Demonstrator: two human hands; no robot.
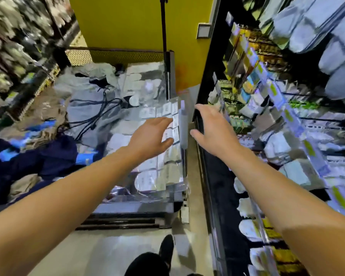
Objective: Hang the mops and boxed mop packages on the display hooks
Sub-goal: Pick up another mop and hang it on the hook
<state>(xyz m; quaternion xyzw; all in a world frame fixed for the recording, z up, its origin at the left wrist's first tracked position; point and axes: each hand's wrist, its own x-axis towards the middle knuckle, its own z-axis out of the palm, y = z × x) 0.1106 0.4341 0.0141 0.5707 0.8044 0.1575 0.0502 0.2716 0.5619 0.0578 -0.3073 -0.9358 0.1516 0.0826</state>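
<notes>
A cart (139, 208) stands in front of me, loaded with clear-wrapped packages (159, 172) of pale mop heads. A whitish mop handle (183, 126) stands up at the cart's right edge. My left hand (150, 136) reaches over the packages with straight fingers, just left of that handle, holding nothing. My right hand (211, 126) is spread open just right of the handle, in front of the display rack (283, 124). The picture is blurred by motion, so contact cannot be told.
The rack on the right carries hanging packaged goods and yellow-green price tags (309, 148). Grey cloth bags with black cords (92, 112) lie in the cart's left part. A yellow wall (127, 22) and a dark pole (163, 26) stand behind. My shoe (165, 250) is on the floor.
</notes>
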